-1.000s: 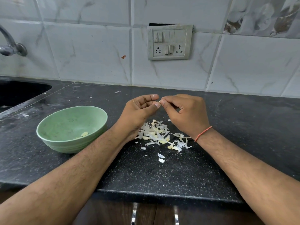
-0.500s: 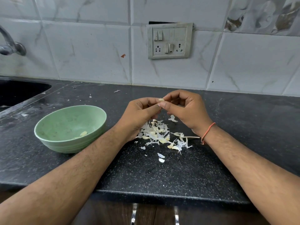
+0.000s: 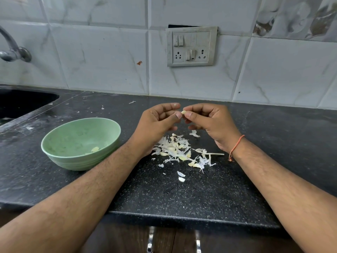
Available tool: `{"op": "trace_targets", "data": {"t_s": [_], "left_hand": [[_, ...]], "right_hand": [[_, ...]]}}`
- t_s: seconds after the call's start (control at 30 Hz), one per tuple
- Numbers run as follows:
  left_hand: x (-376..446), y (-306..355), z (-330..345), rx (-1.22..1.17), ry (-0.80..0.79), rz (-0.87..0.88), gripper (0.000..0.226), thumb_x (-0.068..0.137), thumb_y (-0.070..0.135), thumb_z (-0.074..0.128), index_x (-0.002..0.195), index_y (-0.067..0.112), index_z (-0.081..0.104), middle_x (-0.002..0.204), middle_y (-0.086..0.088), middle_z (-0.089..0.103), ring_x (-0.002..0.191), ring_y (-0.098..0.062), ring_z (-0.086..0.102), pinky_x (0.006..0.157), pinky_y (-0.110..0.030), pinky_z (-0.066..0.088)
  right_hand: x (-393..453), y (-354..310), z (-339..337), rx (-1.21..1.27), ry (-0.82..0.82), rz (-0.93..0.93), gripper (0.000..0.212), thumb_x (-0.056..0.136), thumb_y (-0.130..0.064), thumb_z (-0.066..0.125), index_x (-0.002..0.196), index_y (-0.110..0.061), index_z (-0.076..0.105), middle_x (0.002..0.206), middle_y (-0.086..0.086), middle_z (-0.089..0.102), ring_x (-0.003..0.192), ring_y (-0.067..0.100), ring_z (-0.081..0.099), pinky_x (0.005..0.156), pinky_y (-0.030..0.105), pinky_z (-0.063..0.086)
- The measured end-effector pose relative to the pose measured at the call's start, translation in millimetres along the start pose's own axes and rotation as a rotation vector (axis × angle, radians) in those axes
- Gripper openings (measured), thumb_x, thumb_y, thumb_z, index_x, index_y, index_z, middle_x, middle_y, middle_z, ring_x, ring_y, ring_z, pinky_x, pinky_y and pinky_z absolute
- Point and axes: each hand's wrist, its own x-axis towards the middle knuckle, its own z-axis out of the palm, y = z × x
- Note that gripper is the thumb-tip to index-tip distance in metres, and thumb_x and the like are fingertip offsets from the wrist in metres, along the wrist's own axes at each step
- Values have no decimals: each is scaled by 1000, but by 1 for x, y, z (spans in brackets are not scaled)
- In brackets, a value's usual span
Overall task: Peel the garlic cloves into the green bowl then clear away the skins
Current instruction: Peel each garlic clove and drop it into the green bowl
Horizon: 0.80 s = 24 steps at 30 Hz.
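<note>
Hands [image 3: 182, 117] both pinch garlic clove [image 3: 183, 112] above skins [image 3: 179, 150]; green bowl [image 3: 73, 141] left, near counter edge.

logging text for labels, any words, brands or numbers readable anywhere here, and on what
None: no readable text anywhere in this view.
Switch plate: plain switches and sockets, no legible marking.
Green bowl: no label or print.
Tiles: marble veining and a small red speck only.
</note>
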Motion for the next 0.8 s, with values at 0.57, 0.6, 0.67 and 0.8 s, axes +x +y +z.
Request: {"op": "trace_targets", "data": {"t_s": [0.57,0.6,0.67,0.8], "left_hand": [[2,0,1,-143,-23,-85,32,97,7,73,129,11,70,102,-7,78,89,-13,72,73,-24,60],[2,-1,1,-142,-26,-83,31,98,7,73,128,12,69,102,-7,78,89,-12,72,73,-23,60],[3,-2,1,-135,-30,-82,30,98,7,72,127,13,69,103,-6,79,90,-12,73,73,-23,60],[4,-4,0,-129,-38,-83,29,100,3,70,127,13,69,100,-3,78,92,-13,72,72,-23,59]], "right_hand": [[0,2,3,-72,3,-42,15,94,-8,79,109,-10,81,91,9,81,84,19,75,75,40,66],[0,2,3,-83,1,-44,16,93,-8,80,109,-10,81,92,8,81,85,17,76,75,39,66],[0,1,3,-103,-6,-40,18,90,-9,83,109,-10,81,95,7,82,89,16,77,77,42,67],[-1,0,3,-131,-21,-31,18,89,-9,84,107,-9,81,95,5,82,90,18,77,79,45,66]]}}
